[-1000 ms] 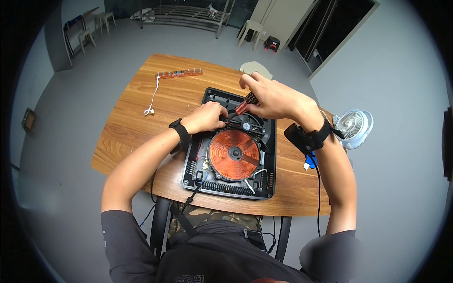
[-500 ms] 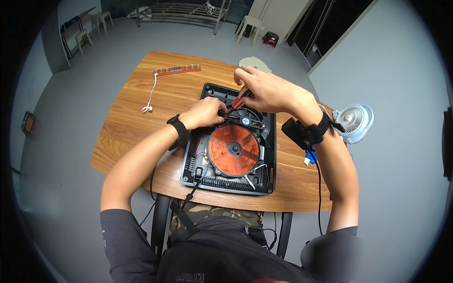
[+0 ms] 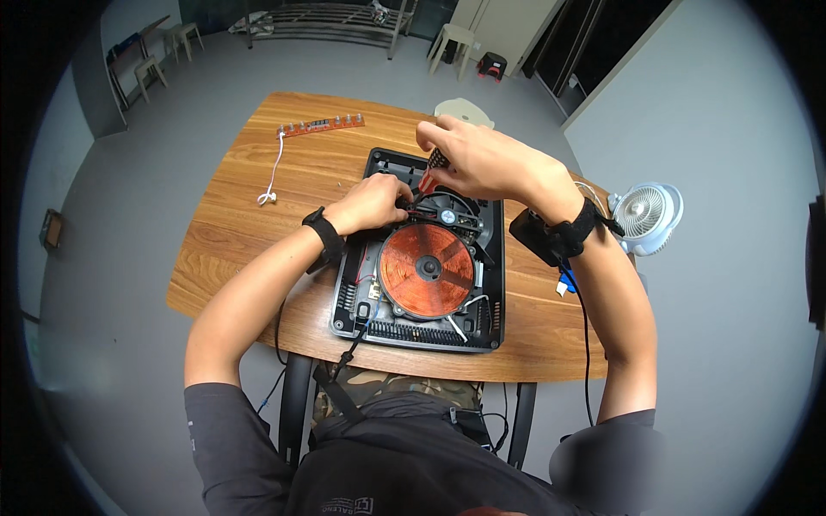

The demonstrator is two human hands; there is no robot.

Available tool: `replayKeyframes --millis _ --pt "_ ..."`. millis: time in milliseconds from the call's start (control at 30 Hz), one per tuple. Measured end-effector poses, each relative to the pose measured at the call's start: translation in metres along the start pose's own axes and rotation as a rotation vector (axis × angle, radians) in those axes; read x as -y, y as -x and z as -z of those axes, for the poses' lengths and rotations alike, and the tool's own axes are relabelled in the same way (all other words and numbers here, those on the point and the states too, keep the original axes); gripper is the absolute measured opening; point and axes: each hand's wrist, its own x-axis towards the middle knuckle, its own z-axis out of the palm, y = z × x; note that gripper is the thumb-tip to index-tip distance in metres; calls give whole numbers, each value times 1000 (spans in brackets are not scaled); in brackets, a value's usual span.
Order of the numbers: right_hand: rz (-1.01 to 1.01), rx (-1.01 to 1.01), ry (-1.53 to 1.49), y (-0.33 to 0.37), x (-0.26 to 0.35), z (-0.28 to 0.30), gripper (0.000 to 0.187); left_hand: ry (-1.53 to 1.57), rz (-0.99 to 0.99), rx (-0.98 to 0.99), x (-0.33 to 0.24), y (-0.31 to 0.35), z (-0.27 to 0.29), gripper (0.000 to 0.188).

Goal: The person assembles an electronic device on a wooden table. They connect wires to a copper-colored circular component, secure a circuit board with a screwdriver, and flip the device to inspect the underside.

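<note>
An opened induction cooker, its black housing [image 3: 498,297] lying on the table, shows a round copper coil [image 3: 449,279] and, just beyond it, a black cooling fan [image 3: 447,217]. My right hand [image 3: 486,162] is closed round the red and black handle of a screwdriver [image 3: 425,183], held tilted with its lower end down by the fan's left side. That lower end is hard to make out. At the same spot my left hand [image 3: 372,201] has its fingers bent together at the left edge of the fan; what they pinch is hidden.
A narrow orange circuit board [image 3: 323,126] with a white cable [image 3: 275,172] lies at the table's far left. To the right are a light blue desk fan [image 3: 643,215] and a small blue object [image 3: 565,283]. A black cable [image 3: 587,361] hangs from my right wrist.
My right hand and the screwdriver have shifted slightly left, and the handle's angle has changed a little. My left hand stays by the fan.
</note>
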Motion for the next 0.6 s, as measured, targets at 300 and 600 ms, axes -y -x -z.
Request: replayKeyframes --millis 300,600 --pt "-265 149 50 -2 12 6 34 21 55 39 -1 -1 2 37" --pt "-52 43 15 -1 0 -1 36 17 37 25 -6 2 5 36"
